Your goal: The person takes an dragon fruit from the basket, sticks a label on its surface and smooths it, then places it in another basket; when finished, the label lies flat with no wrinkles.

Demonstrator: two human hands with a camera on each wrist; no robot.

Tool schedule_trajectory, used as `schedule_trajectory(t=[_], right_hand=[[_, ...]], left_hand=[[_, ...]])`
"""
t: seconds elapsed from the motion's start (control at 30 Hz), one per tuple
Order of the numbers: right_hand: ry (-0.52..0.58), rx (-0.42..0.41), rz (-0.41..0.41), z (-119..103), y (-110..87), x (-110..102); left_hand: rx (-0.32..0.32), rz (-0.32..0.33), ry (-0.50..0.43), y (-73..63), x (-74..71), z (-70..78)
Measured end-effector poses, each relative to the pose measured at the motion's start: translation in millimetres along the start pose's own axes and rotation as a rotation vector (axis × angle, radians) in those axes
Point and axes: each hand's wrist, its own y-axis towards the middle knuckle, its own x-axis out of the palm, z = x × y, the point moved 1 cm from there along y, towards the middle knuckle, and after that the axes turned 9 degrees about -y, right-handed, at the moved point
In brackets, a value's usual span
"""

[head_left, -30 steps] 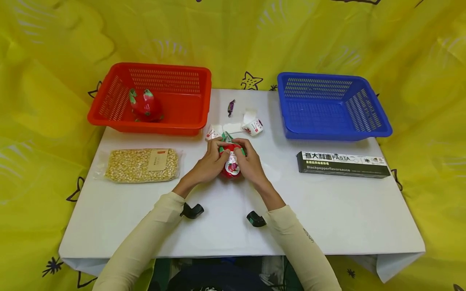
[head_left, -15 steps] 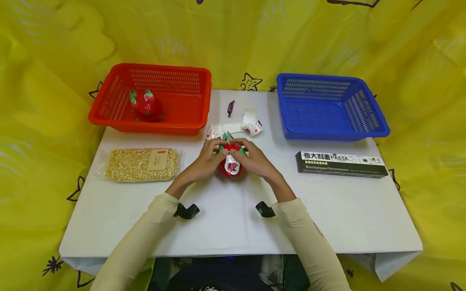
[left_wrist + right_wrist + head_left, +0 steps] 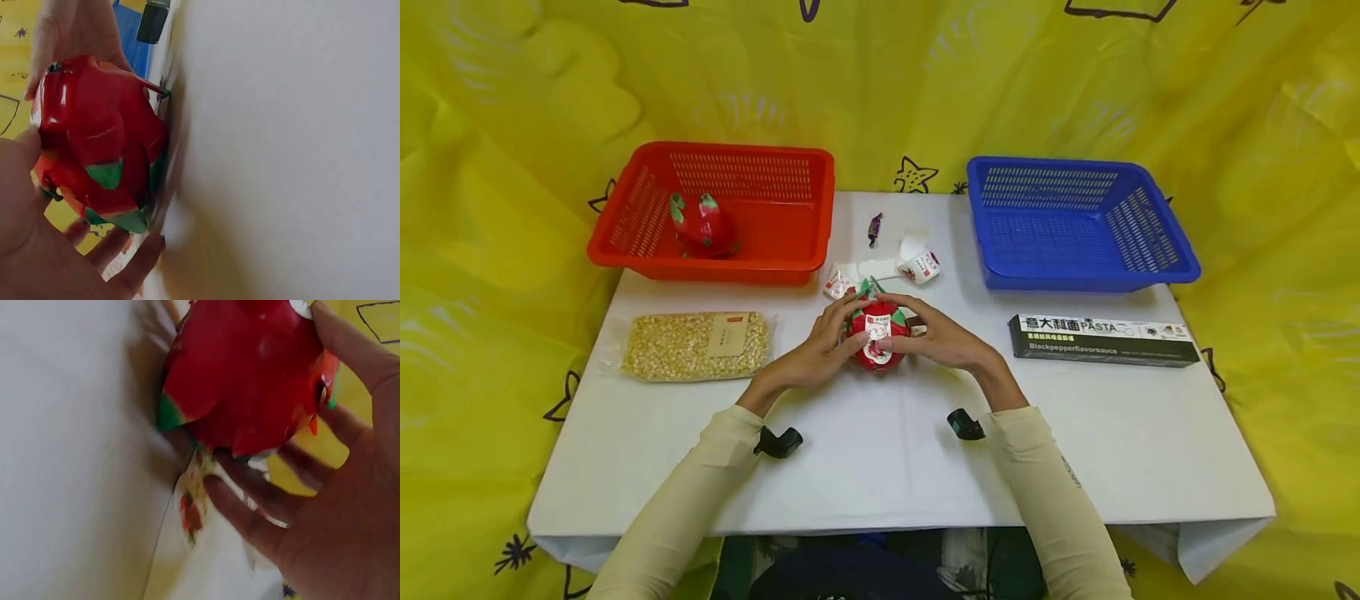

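Observation:
A red dragon fruit (image 3: 100, 119) with green-tipped scales stands between my two hands at the middle of the table. On its near side is a white label (image 3: 877, 327) with dark print. My left hand (image 3: 811, 357) holds the fruit from the left, thumb at the label's edge and fingers round the far side. From the right, my right hand (image 3: 951, 340) curves round it, its thumb (image 3: 350, 337) on the label side. Right behind the fruit lie a roll of printed white labels (image 3: 921, 267) and its backing strip (image 3: 877, 268).
At the back left stands a red basket (image 3: 715, 272) with another dragon fruit (image 3: 706, 229) in it. A blue basket (image 3: 1090, 279) is at the back right. Bagged corn kernels (image 3: 670, 346) lie left, a pasta box (image 3: 1105, 340) right. A purple-wrapped candy (image 3: 875, 229) lies behind the labels.
My thumbs have moved down and apart over the label, uncovering its upper part. The right wrist and forearm have swung outward to the right. The view has tilted slightly.

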Motion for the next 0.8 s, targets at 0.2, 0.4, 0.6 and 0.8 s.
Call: schedule_trajectory(t=[0.2, 0.4, 0.6, 0.8], right_hand=[[-0.253, 0.134, 0.088, -28, 10.1, 18], [-0.483, 0.298, 0.155, -47, 21.1, 31], [-0.428, 0.331, 0.204, -48, 12.5, 23], [-0.311, 0.258, 0.248, -62, -7.6, -25]], left_hand=[[-0.022, 0.094, -0.087, 2.8, -5.0, 2.9], [-0.052, 0.241, -0.143, 3.9, -10.4, 8.1], [-0.07, 0.287, -0.181, 6.2, -2.3, 8.2], [0.0, 0.295, -0.155, 25.9, 4.3, 16.6]])
